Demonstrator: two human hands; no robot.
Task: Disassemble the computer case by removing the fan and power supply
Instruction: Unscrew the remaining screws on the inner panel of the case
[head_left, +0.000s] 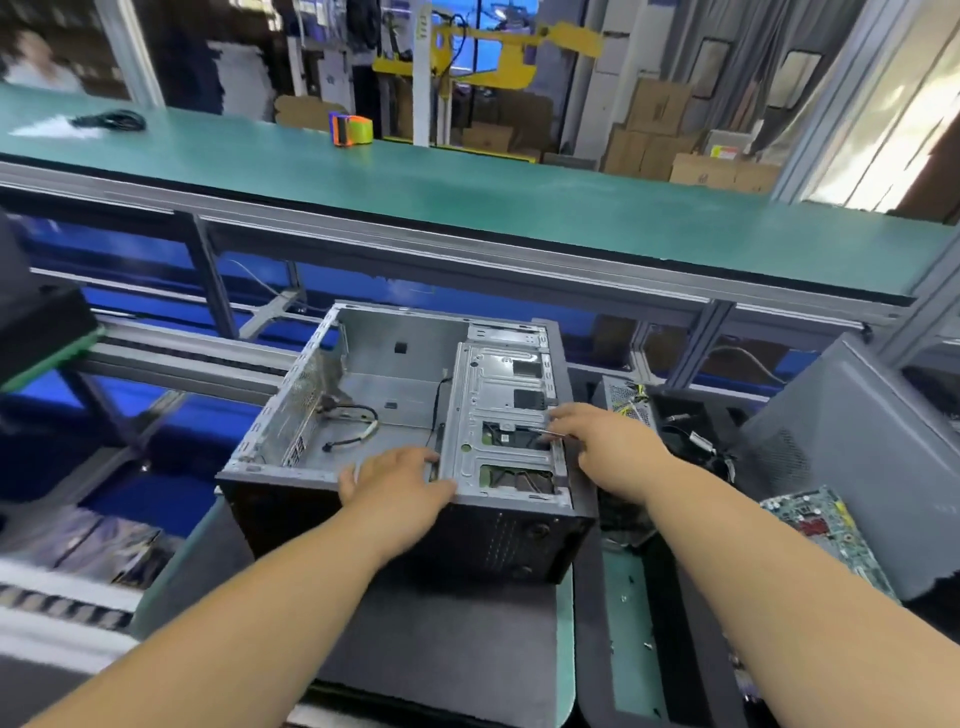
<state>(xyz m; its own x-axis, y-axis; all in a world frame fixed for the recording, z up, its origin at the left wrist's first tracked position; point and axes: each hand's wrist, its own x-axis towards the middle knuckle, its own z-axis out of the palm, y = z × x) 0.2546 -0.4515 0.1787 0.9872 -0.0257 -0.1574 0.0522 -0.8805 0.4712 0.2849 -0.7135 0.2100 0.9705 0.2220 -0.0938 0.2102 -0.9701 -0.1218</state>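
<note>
The open grey computer case (395, 364) lies on its side on a dark mat. Loose black cables (353, 423) lie on its floor, and the drive cage (498, 395) fills its right part. My left hand (395, 486) holds the case's near rim, its fingers curled over the edge beside the cage. Over the cage's right side, my right hand (602, 441) pinches a thin metal tool (540, 431) that points into a cage opening. A silver power supply (626, 402) with yellow wires sits outside the case, just right of my right hand, next to a black part with cables (685, 436).
A green circuit board (815, 525) leans at the right beside a grey panel (857, 457). Small screws (628, 587) lie on the green mat. A raised green shelf (467, 197) runs behind the case, with an orange tape dispenser (350, 130) on it. A dark box (36, 322) sits at left.
</note>
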